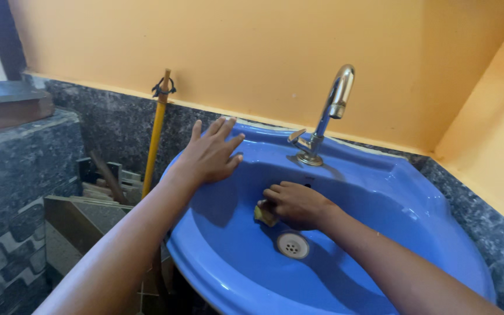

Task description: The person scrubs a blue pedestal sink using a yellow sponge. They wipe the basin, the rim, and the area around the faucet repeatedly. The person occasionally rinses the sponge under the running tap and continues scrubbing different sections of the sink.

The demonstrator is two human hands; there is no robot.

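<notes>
A bright blue wash basin (415, 204) fills the middle of the view. My right hand (296, 204) is down inside the bowl, fingers closed on a small yellow sponge (263, 216) pressed against the basin wall just above the white drain (292, 245). My left hand (210, 153) lies flat with fingers spread on the basin's left rim. A chrome tap (329, 114) rises from the back ledge; I see no water coming out of it.
A yellow stick (155, 140) with a black tie leans against the wall left of the basin. Dark speckled stone lines the lower wall, orange paint above. Stacked tiles and boards (97, 192) lie at lower left.
</notes>
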